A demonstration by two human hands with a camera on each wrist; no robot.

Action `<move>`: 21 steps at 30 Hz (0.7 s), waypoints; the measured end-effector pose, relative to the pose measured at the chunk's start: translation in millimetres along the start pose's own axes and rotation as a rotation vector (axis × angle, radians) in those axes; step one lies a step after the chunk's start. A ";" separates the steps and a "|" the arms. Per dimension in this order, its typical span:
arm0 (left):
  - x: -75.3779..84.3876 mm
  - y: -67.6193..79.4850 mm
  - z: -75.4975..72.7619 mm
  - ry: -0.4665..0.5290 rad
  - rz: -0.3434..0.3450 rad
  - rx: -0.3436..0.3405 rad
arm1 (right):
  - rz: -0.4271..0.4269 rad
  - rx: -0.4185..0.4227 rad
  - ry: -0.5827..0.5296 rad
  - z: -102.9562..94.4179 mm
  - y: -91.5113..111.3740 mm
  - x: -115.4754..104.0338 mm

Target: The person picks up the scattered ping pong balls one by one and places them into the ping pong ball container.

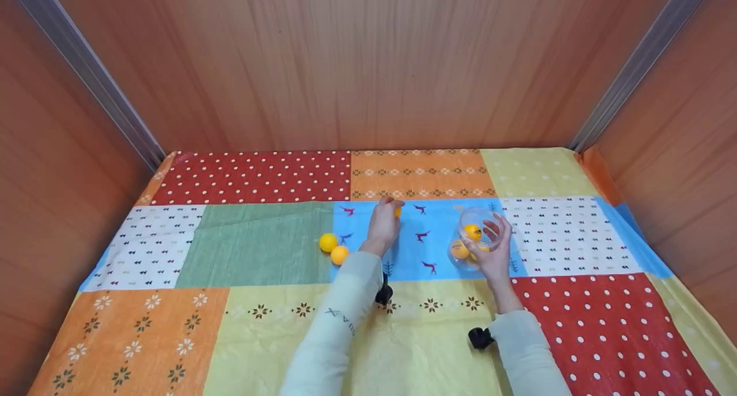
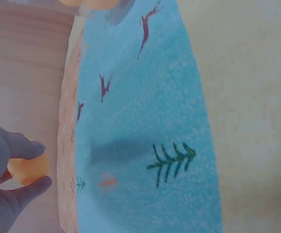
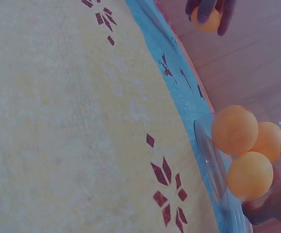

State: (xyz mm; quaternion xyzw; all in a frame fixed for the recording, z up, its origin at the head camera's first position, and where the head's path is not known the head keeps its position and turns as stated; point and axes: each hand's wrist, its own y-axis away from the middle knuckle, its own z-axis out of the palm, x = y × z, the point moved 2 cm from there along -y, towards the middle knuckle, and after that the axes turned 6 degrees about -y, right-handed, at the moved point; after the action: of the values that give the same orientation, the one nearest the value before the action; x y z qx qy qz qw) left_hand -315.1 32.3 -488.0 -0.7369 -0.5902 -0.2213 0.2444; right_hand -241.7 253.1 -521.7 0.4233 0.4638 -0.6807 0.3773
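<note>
My left hand (image 1: 383,226) pinches an orange ping-pong ball (image 2: 29,169) between thumb and fingers, held above the blue patch of the cloth. To its right, my right hand (image 1: 494,251) grips a clear plastic container (image 1: 462,263) by its side, thumb and fingers around the wall. Inside the container lie three orange ping-pong balls (image 3: 234,130), seen through the transparent wall. Left of my left forearm, a yellow-orange ball (image 1: 329,242) and another ball (image 1: 339,255) rest close together on the cloth, near the border of the green and blue patches.
A patchwork-print cloth (image 1: 259,243) covers the table. Wooden panels (image 1: 368,68) rise at the back and both sides, with metal strips (image 1: 633,73) in the corners. A small black device (image 1: 384,294) sits at my left wrist and another black device (image 1: 479,338) at my right.
</note>
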 end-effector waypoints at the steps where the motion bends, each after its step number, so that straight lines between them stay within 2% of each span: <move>1: 1.9 0.2 -0.7 0.012 0.004 -0.004 | 0.005 0.002 0.004 -0.2 0.0 0.1; 5: 10.0 1.4 -4.7 0.038 0.026 -0.005 | 0.023 0.005 0.024 -0.9 -0.3 0.2; 11: 24.0 6.4 -8.6 0.063 0.097 0.044 | 0.010 -0.004 0.038 -0.7 -0.7 -0.4; 21: 53.7 22.6 -7.9 0.144 0.217 0.082 | 0.020 0.003 0.041 -0.8 -0.4 0.0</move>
State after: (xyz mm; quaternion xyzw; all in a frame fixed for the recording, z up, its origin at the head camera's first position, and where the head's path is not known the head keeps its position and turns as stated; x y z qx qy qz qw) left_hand -282.3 64.1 -451.1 -0.7679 -0.4966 -0.2214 0.3387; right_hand -241.9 254.0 -521.7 0.4421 0.4661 -0.6690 0.3738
